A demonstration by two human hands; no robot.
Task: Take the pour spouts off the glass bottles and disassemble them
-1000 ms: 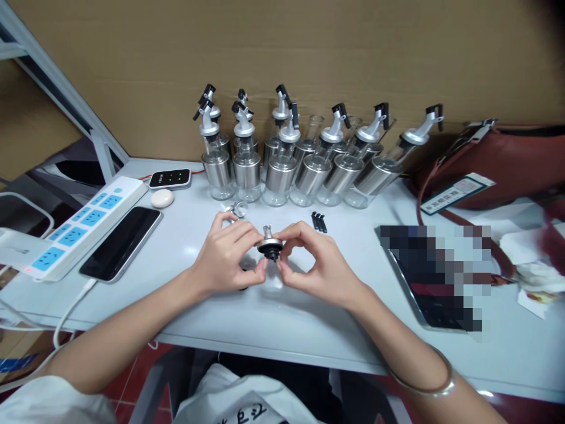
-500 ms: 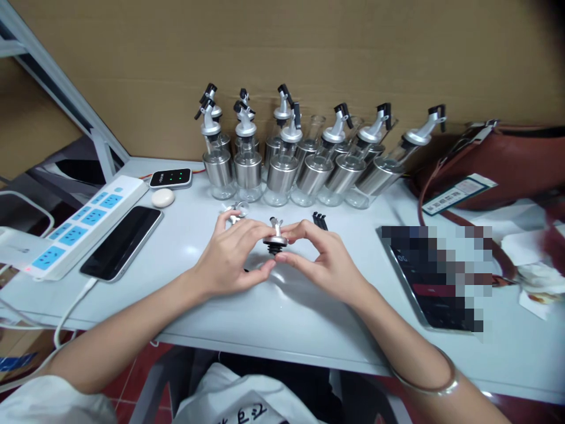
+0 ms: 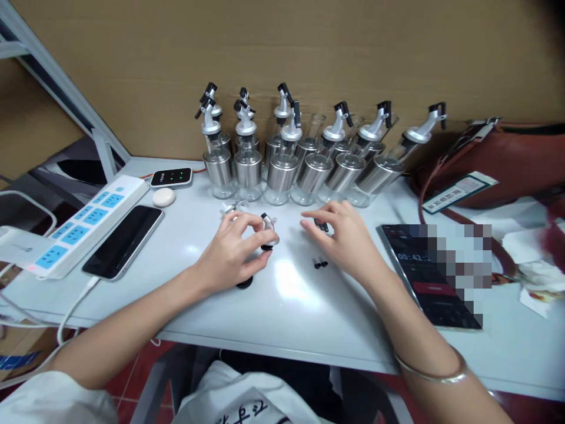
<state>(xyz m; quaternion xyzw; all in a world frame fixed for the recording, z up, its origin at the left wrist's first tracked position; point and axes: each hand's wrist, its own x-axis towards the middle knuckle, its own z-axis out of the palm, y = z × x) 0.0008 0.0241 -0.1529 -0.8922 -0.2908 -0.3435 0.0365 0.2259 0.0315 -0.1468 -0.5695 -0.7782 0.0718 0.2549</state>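
Pourer spout (image 3: pixel 271 228) in my left hand (image 3: pixel 233 252), above the middle of the table (image 3: pixel 273 324): I have its fingers closed on the silver head, black tip uppermost, black stopper partly hidden beneath. My right hand (image 3: pixel 346 237) is apart from the spout, fingers parted, over a few black levers (image 3: pixel 323 225); I cannot tell whether they touch. Two tiny black pieces (image 3: pixel 321 264) lie on the table, on the near side of this hand. A black ring (image 3: pixel 244 282) lies just below the left palm, and silver parts (image 3: pixel 233 207) lie beyond the left fingers.

Behind, against cardboard (image 3: pixel 353 53): glass bottles (image 3: pixel 282 174) with steel sleeves, the front row of six all fitted with similar pourers; rear bottles are partly hidden. At my left: white power strip (image 3: pixel 79 225), black-screened smartphone (image 3: pixel 123 242) on a white cable, round white case (image 3: pixel 163 197) and a small device with green lights (image 3: pixel 171 178). At my right: a dark device showing a timer (image 3: pixel 408 268), its right part pixelated, and a brown bag (image 3: pixel 507 165).
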